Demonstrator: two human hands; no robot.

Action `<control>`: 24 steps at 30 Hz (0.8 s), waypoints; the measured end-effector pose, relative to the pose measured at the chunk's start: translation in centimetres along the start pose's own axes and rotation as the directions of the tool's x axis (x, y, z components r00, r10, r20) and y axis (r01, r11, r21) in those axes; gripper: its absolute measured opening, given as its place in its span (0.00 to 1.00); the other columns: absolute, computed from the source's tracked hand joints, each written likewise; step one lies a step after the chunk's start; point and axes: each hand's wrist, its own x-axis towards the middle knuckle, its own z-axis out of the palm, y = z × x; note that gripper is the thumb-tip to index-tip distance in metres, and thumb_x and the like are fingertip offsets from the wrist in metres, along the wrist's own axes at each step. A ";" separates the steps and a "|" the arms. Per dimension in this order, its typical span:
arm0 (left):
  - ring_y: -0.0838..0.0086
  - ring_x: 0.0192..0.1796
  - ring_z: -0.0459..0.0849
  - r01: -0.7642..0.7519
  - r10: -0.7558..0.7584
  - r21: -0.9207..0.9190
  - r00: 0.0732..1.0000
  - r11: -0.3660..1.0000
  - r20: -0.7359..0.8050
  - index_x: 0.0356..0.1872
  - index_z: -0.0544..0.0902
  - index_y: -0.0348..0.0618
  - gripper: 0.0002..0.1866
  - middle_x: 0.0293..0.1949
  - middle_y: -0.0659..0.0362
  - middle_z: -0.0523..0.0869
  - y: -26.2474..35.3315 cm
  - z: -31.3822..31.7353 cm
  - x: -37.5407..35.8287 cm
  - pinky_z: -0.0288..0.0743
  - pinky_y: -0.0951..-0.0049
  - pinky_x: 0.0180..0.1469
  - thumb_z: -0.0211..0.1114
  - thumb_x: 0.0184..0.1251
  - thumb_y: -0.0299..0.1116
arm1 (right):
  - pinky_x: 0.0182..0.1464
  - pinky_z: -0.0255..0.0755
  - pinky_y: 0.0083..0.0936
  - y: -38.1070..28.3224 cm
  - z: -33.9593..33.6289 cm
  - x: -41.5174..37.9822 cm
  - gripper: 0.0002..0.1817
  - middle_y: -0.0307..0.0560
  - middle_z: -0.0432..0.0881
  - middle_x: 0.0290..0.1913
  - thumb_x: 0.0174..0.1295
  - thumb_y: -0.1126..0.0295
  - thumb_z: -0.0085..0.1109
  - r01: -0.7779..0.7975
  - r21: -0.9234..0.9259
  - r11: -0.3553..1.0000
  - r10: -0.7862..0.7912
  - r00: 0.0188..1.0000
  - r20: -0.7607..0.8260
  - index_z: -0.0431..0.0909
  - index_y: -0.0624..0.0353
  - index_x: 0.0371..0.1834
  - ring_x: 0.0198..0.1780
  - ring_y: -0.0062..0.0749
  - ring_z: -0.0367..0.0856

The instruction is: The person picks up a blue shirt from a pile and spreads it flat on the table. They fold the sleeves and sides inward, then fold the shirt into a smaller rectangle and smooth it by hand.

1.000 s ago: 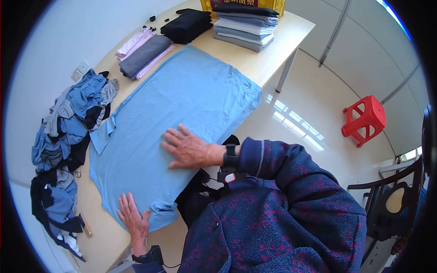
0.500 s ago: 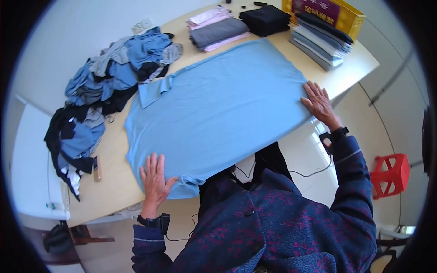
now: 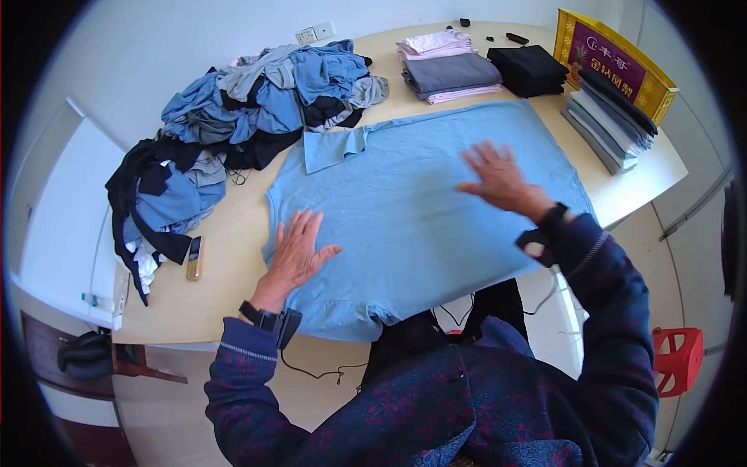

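A light blue T-shirt (image 3: 405, 233) lies spread over the table, one sleeve (image 3: 334, 148) towards the clothes pile and the other near the front edge. My left hand (image 3: 294, 251) rests flat on the shirt near its left side, fingers stretched and thumb apart. Over the upper right part of the shirt is my right hand (image 3: 502, 180), fingers spread and slightly blurred, holding nothing. A strap with a small device is on each wrist.
A heap of crumpled clothes (image 3: 257, 97) covers the table's back left, with a mobile phone (image 3: 195, 258) below it. Folded clothes (image 3: 451, 74), a black folded stack (image 3: 529, 70), another folded stack (image 3: 607, 128) and a yellow box (image 3: 615, 58) stand at the back. A red stool (image 3: 678, 359) is right.
My right hand has left the shirt's right edge and moved inward over it. My left hand has shifted up along the shirt. The view has turned, so the table sits further right.
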 end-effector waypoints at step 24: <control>0.47 0.80 0.44 0.029 -0.034 0.156 0.999 0.987 0.027 0.79 0.52 0.50 0.51 0.79 0.48 0.50 -4.9 3.0 4.1 0.32 0.31 0.73 0.48 0.63 0.74 | 0.79 0.33 0.54 17.3 4.8 3.9 0.42 0.55 0.49 0.81 0.71 0.36 0.36 -0.493 0.076 0.867 0.487 0.869 0.086 0.54 0.55 0.78 0.82 0.49 0.41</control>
